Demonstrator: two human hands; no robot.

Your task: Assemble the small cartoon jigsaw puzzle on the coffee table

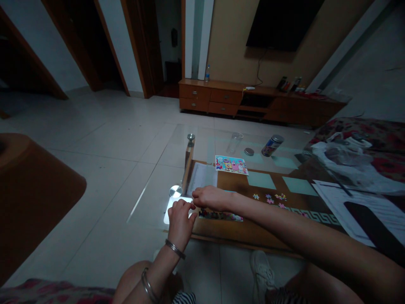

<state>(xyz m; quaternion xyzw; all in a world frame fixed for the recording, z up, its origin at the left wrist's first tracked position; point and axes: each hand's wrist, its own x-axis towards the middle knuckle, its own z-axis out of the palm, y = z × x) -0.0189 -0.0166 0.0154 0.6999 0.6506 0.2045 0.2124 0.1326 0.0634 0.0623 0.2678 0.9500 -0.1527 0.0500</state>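
A partly covered jigsaw puzzle with dark and pink picture parts lies on the glass table, beneath and beside my right hand. That hand reaches across from the right, its fingertips pinched together; whatever they hold is hidden. Just left of it, my left hand rests over a bright white rectangle, fingers slightly bent and thumb held apart. Loose puzzle pieces in pink, purple and yellow are scattered to the right. Behind my hands lies a colourful cartoon picture card.
Farther back on the glass tabletop stand a clear cup, a round lid and a printed can. Papers, a black phone-like slab and a plastic bag are at right. A wooden armrest juts in at left.
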